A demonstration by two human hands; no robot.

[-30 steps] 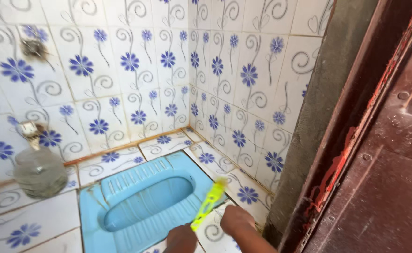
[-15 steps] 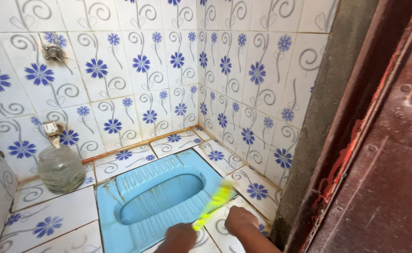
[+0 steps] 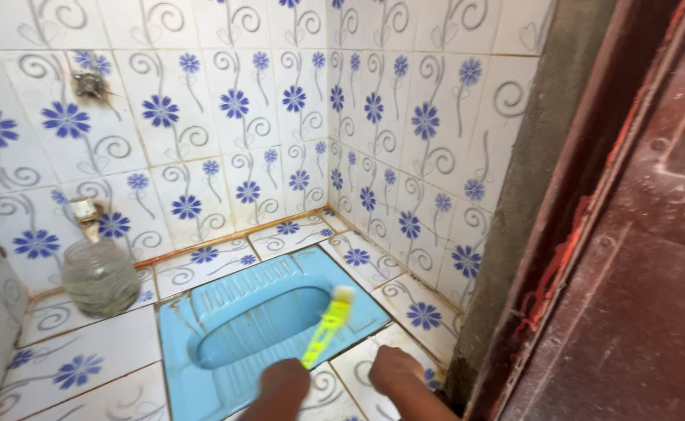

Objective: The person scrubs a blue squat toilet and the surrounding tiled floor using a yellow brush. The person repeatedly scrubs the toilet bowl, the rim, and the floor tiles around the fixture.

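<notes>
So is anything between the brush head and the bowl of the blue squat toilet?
Nothing visible. The left hand holds the yellow-green brush, its head at the right rim of the blue squat toilet. The glass jar stands apart at the wall.

Head view, standing height, angled down into tiled corner (image 3: 328,204), mid-range.
</notes>
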